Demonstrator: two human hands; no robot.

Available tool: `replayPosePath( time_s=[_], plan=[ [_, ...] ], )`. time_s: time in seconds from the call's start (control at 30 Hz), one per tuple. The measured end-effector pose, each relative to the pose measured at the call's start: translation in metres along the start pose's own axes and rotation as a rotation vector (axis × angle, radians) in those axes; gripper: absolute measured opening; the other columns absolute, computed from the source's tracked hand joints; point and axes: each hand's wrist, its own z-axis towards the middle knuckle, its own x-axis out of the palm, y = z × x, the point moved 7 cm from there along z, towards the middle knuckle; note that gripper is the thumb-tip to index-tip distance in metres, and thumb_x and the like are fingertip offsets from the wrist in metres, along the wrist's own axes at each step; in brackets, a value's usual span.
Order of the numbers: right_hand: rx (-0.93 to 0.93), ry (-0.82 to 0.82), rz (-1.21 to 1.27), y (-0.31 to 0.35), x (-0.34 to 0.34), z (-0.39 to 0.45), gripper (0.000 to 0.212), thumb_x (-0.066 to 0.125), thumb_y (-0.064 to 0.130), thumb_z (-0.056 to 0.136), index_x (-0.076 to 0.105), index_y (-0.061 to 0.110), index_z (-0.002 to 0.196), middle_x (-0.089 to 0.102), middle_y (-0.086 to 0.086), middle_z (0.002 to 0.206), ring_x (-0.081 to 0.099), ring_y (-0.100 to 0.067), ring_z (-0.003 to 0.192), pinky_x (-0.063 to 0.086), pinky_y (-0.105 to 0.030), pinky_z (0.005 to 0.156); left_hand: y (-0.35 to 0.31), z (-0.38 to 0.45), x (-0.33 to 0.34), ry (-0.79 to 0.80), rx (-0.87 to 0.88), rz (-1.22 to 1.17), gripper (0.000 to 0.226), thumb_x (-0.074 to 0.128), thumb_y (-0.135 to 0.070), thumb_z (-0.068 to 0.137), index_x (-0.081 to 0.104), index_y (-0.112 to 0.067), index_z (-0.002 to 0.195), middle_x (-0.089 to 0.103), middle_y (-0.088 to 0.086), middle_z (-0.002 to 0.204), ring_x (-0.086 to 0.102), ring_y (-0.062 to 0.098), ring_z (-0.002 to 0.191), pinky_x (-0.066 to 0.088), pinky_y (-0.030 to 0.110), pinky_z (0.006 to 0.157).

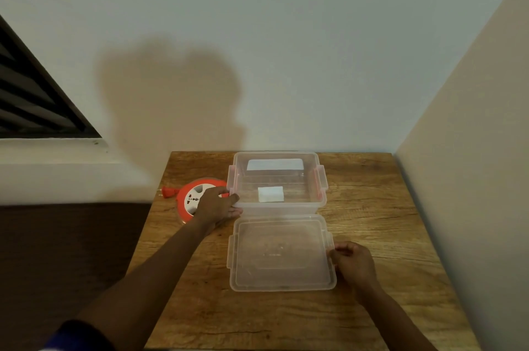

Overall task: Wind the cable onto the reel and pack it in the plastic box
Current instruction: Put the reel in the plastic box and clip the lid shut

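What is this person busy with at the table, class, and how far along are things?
A person is packing an orange cable reel into a clear plastic box on a wooden table. The left hand rests over the reel, which lies left of the open box, touching the box's near corner. The right hand grips the right edge of the lid, which lies flat in front of the box. The reel is not yet inside; a small white item is.
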Motion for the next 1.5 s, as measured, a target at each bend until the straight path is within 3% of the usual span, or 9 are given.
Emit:
replayPosePath(
  time_s=[0.2, 0.37, 0.67, 0.8, 0.93, 1.03, 1.13, 1.33, 1.5],
  plan=[
    [-0.096, -0.013, -0.11, 0.004, -0.001, 0.002, 0.01, 0.074, 0.014, 0.081, 0.073, 0.022, 0.077, 0.073, 0.007, 0.072, 0.069, -0.013, 0.068, 0.061, -0.04, 0.066, 0.001, -0.002, -0.008, -0.038, 0.043, 0.106, 0.046, 0.067, -0.01, 0.097, 0.054, -0.004, 0.141, 0.066, 0.014, 0.134, 0.075, 0.013, 0.082, 0.059, 0.016, 0.055],
    [-0.178, -0.045, -0.224, 0.01, 0.003, 0.002, 0.012, 0.074, 0.02, 0.078, 0.07, 0.027, 0.069, 0.069, 0.012, 0.063, 0.066, -0.004, 0.059, 0.056, -0.027, 0.056, 0.007, -0.006, -0.014, -0.03, 0.065, 0.101, 0.039, 0.059, -0.019, 0.103, 0.055, -0.009, 0.14, 0.073, 0.017, 0.122, 0.078, 0.027, 0.095, 0.065, 0.043, 0.084],
    [-0.331, -0.126, -0.327, 0.03, 0.0, -0.014, 0.019, 0.071, 0.026, 0.08, 0.055, 0.029, 0.069, 0.059, 0.01, 0.064, 0.055, -0.007, 0.058, 0.036, -0.023, 0.047, 0.018, -0.005, -0.076, -0.26, 0.101, -0.045, 0.03, 0.056, -0.03, 0.104, 0.065, -0.01, 0.125, 0.076, 0.006, 0.102, 0.075, 0.024, 0.091, 0.061, 0.031, 0.069],
    [-0.426, 0.084, -0.306, 0.057, 0.055, -0.034, 0.019, 0.071, 0.02, 0.084, 0.059, 0.03, 0.073, 0.063, 0.009, 0.067, 0.059, -0.003, 0.062, 0.049, -0.019, 0.055, 0.009, -0.007, -0.107, -0.333, 0.209, 0.064, 0.017, 0.058, -0.029, 0.103, 0.071, -0.018, 0.1, 0.076, 0.004, 0.094, 0.075, 0.03, 0.093, 0.061, 0.032, 0.07],
    [-0.517, 0.39, -0.262, 0.101, 0.142, -0.061, 0.008, 0.067, 0.027, 0.089, 0.066, 0.028, 0.096, 0.065, 0.017, 0.089, 0.061, 0.005, 0.081, 0.05, -0.012, 0.068, -0.014, -0.005, -0.12, -0.373, 0.348, 0.339, 0.029, 0.062, -0.024, 0.101, 0.069, -0.006, 0.122, 0.074, 0.013, 0.113, 0.069, 0.025, 0.102, 0.056, 0.039, 0.09],
    [-0.497, 0.541, -0.147, 0.134, 0.197, -0.077, 0.013, 0.064, 0.026, 0.089, 0.064, 0.031, 0.101, 0.063, 0.021, 0.093, 0.06, 0.004, 0.086, 0.048, -0.009, 0.067, -0.028, 0.004, -0.115, -0.312, 0.398, 0.454, 0.036, 0.063, -0.019, 0.101, 0.063, -0.002, 0.132, 0.07, 0.018, 0.129, 0.067, 0.03, 0.116, 0.05, 0.036, 0.095],
    [-0.472, 0.615, -0.028, 0.159, 0.234, -0.088, 0.039, 0.064, 0.023, 0.089, 0.056, 0.028, 0.127, 0.064, 0.017, 0.117, 0.06, 0.001, 0.104, 0.047, -0.009, 0.077, -0.033, 0.021, -0.107, -0.246, 0.43, 0.659, 0.026, 0.062, -0.014, 0.099, 0.069, 0.002, 0.119, 0.072, 0.022, 0.119, 0.067, 0.037, 0.11, 0.053, 0.047, 0.097],
    [-0.222, 0.567, 0.184, 0.155, 0.259, -0.08, 0.067, 0.076, 0.013, 0.081, 0.044, 0.024, 0.14, 0.06, 0.003, 0.13, 0.058, -0.015, 0.117, 0.053, -0.039, 0.096, 0.004, 0.057, -0.114, -0.083, 0.219, 0.96, 0.05, 0.059, -0.045, 0.099, 0.057, -0.012, 0.137, 0.067, 0.011, 0.134, 0.065, 0.03, 0.12, 0.053, 0.045, 0.103],
    [0.01, 0.597, 0.285, 0.143, 0.266, -0.071, 0.053, 0.072, 0.002, 0.082, 0.055, 0.018, 0.129, 0.066, -0.005, 0.122, 0.065, -0.016, 0.106, 0.059, -0.03, 0.079, 0.04, 0.071, -0.143, -0.038, 0.028, 0.904, 0.054, 0.056, -0.066, 0.092, 0.069, -0.014, 0.094, 0.074, 0.005, 0.091, 0.071, 0.02, 0.083, 0.057, 0.033, 0.075]
  ],
)
